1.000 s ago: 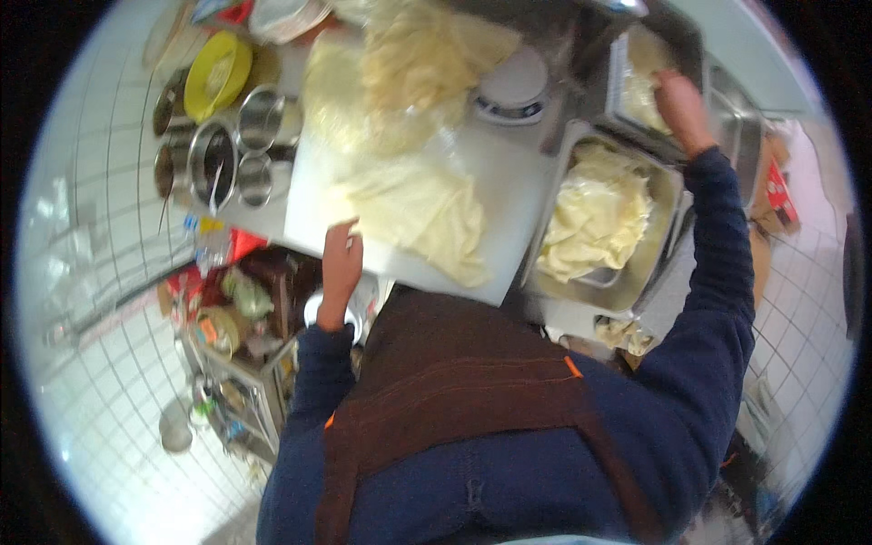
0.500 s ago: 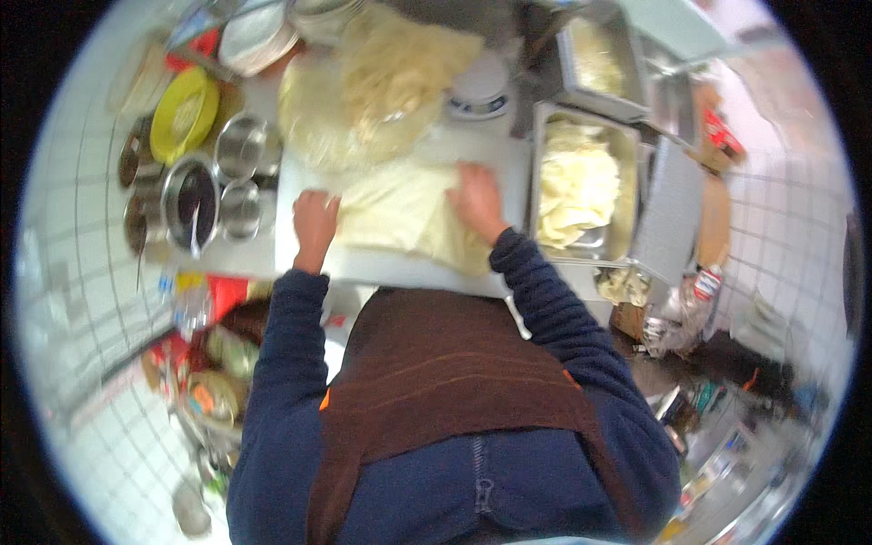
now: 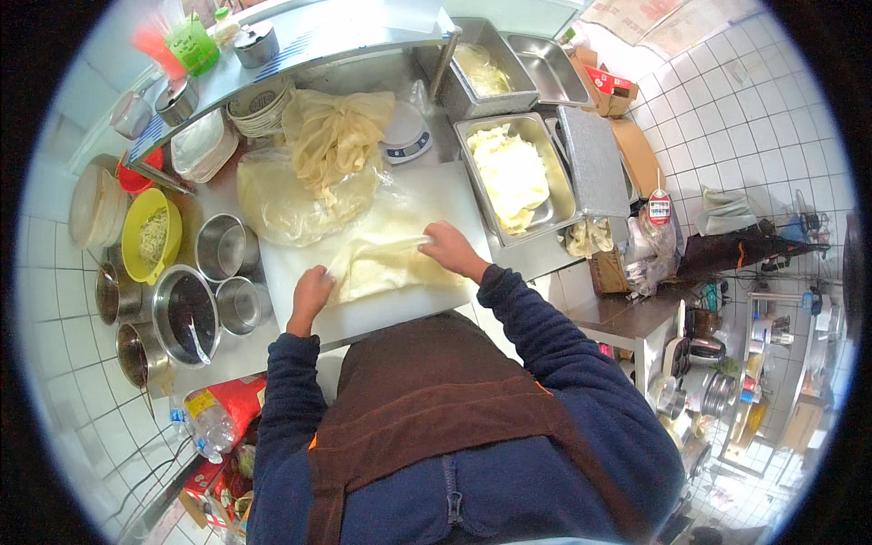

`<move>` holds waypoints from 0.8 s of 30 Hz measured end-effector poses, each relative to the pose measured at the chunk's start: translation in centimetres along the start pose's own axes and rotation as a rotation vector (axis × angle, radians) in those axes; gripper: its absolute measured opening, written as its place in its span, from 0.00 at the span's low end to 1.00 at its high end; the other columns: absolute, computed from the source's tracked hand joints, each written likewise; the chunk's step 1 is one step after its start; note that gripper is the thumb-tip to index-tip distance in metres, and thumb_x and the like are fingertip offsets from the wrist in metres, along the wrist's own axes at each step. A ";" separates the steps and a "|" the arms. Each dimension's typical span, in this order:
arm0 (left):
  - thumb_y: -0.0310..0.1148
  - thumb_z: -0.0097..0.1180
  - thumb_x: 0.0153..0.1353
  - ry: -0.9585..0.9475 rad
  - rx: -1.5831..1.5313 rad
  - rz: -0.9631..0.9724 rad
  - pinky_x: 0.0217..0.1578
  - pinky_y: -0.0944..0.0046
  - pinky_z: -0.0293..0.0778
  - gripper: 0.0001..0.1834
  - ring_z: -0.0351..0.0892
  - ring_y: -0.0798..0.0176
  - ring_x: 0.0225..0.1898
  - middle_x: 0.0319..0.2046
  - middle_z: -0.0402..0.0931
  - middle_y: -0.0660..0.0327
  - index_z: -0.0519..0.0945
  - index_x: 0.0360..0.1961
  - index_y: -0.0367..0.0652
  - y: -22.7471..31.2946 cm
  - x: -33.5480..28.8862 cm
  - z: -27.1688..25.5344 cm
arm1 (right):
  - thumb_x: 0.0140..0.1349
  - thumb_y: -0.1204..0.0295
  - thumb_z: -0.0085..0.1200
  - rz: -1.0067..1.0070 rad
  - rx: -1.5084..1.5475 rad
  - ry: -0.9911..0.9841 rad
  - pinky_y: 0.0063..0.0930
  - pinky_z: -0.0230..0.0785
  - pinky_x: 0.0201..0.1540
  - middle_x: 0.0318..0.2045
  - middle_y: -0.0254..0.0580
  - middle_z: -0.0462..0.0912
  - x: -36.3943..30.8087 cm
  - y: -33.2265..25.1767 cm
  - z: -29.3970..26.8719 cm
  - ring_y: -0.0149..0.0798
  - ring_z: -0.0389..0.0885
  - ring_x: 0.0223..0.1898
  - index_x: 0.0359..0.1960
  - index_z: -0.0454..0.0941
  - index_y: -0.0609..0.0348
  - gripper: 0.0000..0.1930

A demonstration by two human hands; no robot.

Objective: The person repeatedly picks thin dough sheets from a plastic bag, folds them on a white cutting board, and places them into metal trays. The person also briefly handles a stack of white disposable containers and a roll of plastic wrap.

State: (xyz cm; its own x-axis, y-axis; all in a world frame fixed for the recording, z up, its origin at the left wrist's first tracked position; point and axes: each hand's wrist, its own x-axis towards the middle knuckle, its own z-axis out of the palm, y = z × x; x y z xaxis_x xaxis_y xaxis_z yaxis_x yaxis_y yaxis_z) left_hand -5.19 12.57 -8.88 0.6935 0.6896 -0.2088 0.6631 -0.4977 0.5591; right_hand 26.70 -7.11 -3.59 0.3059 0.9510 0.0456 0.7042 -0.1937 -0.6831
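A thin pale-yellow food sheet (image 3: 391,272) lies on the white cutting board (image 3: 465,204) in front of me. My left hand (image 3: 312,298) is closed on its left corner. With fingers pinched, my right hand (image 3: 452,252) grips the sheet's far right part. Between the two hands a folded edge stretches, raised a little over the rest of the sheet. Just beyond sits a clear plastic bag (image 3: 291,204) with a bunched yellowish cloth or wrap (image 3: 336,132) on it. A metal tray (image 3: 552,216) at the right holds a pile of similar soft yellow sheets (image 3: 509,177).
Left of the board stand a bowl of dark sauce (image 3: 186,318), steel pots (image 3: 227,247) and a yellow basin (image 3: 163,265) of shredded food. Behind the bag is a white scale (image 3: 404,136). A metal shelf (image 3: 309,32) overhangs the back. A grey lid-like slab (image 3: 592,163) flanks the tray.
The sheet lay flatter with my hands at its sides; now an edge is drawn up and folded between them. My view has shifted and turned a little.
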 end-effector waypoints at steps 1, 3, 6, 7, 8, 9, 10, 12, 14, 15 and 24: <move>0.38 0.62 0.58 0.057 -0.002 0.047 0.47 0.49 0.76 0.17 0.81 0.40 0.43 0.38 0.82 0.45 0.79 0.44 0.38 -0.1 -0.2 -0.2 | 0.60 0.64 0.59 0.022 0.043 0.002 0.50 0.72 0.46 0.38 0.58 0.82 -0.2 -0.2 -0.8 0.61 0.80 0.41 0.42 0.76 0.63 0.16; 0.36 0.61 0.60 0.143 -0.319 0.086 0.45 0.53 0.75 0.15 0.81 0.47 0.39 0.35 0.81 0.49 0.79 0.43 0.37 0.3 -0.7 -1.1 | 0.58 0.65 0.60 0.227 0.179 -0.071 0.42 0.70 0.45 0.36 0.55 0.78 -0.4 -0.7 -2.5 0.55 0.78 0.40 0.42 0.74 0.62 0.16; 0.31 0.58 0.65 0.085 -0.652 -0.040 0.42 0.66 0.72 0.08 0.77 0.66 0.36 0.33 0.79 0.60 0.79 0.40 0.38 1.8 -1.9 -4.1 | 0.58 0.65 0.60 0.232 0.130 -0.140 0.41 0.70 0.44 0.34 0.55 0.78 -0.3 -1.3 -4.9 0.54 0.78 0.38 0.42 0.73 0.62 0.16; 0.30 0.58 0.66 0.105 -0.686 -0.004 0.41 0.68 0.72 0.07 0.76 0.69 0.36 0.33 0.79 0.62 0.78 0.40 0.38 2.5 -2.1 -5.1 | 0.58 0.65 0.60 0.218 0.149 -0.166 0.42 0.70 0.43 0.34 0.55 0.78 -0.3 -1.5 -5.6 0.55 0.78 0.38 0.42 0.71 0.62 0.17; 0.29 0.57 0.67 0.125 -0.726 0.030 0.41 0.70 0.71 0.05 0.75 0.71 0.36 0.33 0.79 0.63 0.78 0.39 0.38 3.2 -2.2 -6.3 | 0.58 0.65 0.61 0.192 0.110 -0.183 0.44 0.70 0.43 0.34 0.56 0.79 -0.2 -1.8 -6.4 0.57 0.79 0.39 0.42 0.71 0.62 0.17; 0.29 0.57 0.67 0.145 -0.742 0.047 0.42 0.69 0.72 0.04 0.76 0.71 0.37 0.34 0.80 0.63 0.78 0.39 0.39 4.0 -2.4 -7.5 | 0.58 0.64 0.61 0.167 0.070 -0.199 0.47 0.70 0.42 0.35 0.57 0.80 -0.2 -2.0 -7.2 0.60 0.79 0.39 0.43 0.71 0.61 0.17; 0.28 0.56 0.68 0.167 -0.766 0.061 0.43 0.69 0.72 0.04 0.76 0.70 0.38 0.35 0.80 0.63 0.77 0.39 0.39 4.8 -2.4 -8.6 | 0.58 0.64 0.61 0.134 0.029 -0.207 0.49 0.71 0.42 0.35 0.58 0.81 -0.1 -2.2 -8.0 0.62 0.80 0.40 0.44 0.72 0.61 0.18; 0.26 0.56 0.69 0.209 -0.815 0.088 0.45 0.69 0.73 0.03 0.78 0.70 0.39 0.37 0.81 0.63 0.77 0.39 0.39 6.4 -2.8 -10.7 | 0.59 0.64 0.62 0.095 -0.003 -0.196 0.48 0.71 0.42 0.35 0.56 0.81 0.2 -2.7 -9.9 0.61 0.80 0.40 0.42 0.71 0.60 0.17; 0.25 0.56 0.69 0.274 -0.735 0.127 0.48 0.68 0.73 0.02 0.78 0.69 0.42 0.39 0.81 0.62 0.76 0.39 0.40 7.8 -2.8 -13.3 | 0.59 0.63 0.62 0.053 -0.038 -0.169 0.47 0.71 0.42 0.34 0.55 0.81 0.7 -3.5 -12.3 0.61 0.80 0.40 0.41 0.71 0.59 0.16; 0.25 0.56 0.69 0.314 -0.696 0.150 0.48 0.68 0.73 0.02 0.77 0.70 0.42 0.39 0.81 0.62 0.75 0.39 0.40 8.6 -3.0 -14.6 | 0.60 0.64 0.62 0.019 -0.055 -0.141 0.46 0.71 0.42 0.34 0.54 0.80 1.1 -4.1 -13.7 0.59 0.80 0.40 0.40 0.72 0.58 0.15; 0.20 0.54 0.68 0.367 -0.632 0.303 0.49 0.68 0.71 0.06 0.75 0.68 0.44 0.44 0.80 0.60 0.74 0.42 0.41 13.5 -4.8 -21.9 | 0.52 0.77 0.63 -0.337 -0.291 0.086 0.41 0.72 0.51 0.39 0.43 0.82 2.2 -10.7 -23.7 0.49 0.79 0.47 0.41 0.80 0.54 0.13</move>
State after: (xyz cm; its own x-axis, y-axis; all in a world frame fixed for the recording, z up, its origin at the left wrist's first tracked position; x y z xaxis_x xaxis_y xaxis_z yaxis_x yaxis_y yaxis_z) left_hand -5.78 14.03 17.21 0.6081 0.7559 0.2426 0.0981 -0.3747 0.9219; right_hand 35.04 -8.66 21.09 0.0717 0.9515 0.2990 0.9205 0.0523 -0.3872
